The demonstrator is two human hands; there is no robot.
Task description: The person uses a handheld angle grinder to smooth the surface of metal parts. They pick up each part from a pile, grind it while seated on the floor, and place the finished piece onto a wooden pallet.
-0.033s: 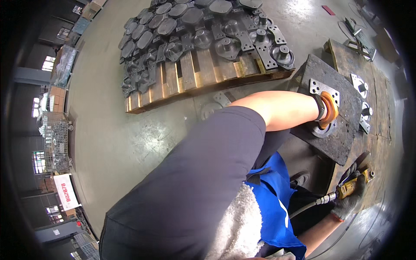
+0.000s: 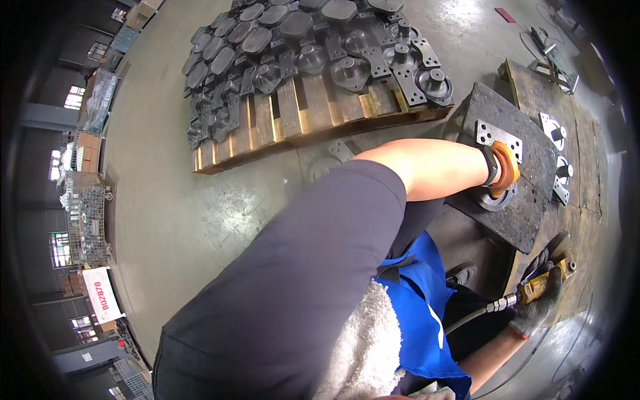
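On a dark slab point(image 2: 530, 223) lies a grey metal part, with a holed plate point(image 2: 490, 135) at its far end and a round flange point(image 2: 497, 201) at its near end. My left hand point(image 2: 507, 170), in an orange-cuffed glove, rests over this part; its fingers are hidden behind the wrist and cuff. Closer to me, at the lower right, my right hand point(image 2: 548, 299) in a grey glove wraps round a yellow air tool point(image 2: 533, 289). A hose point(image 2: 467, 319) joins the tool by metal fittings. The tool is apart from the part.
The slab stands on a wooden bench point(image 2: 587, 190), where two similar parts point(image 2: 553, 130) point(image 2: 563, 177) lie beyond it. A wooden pallet point(image 2: 320, 120) stacked with many dark castings point(image 2: 293, 27) sits ahead. Wire cages point(image 2: 87, 213) line the left wall.
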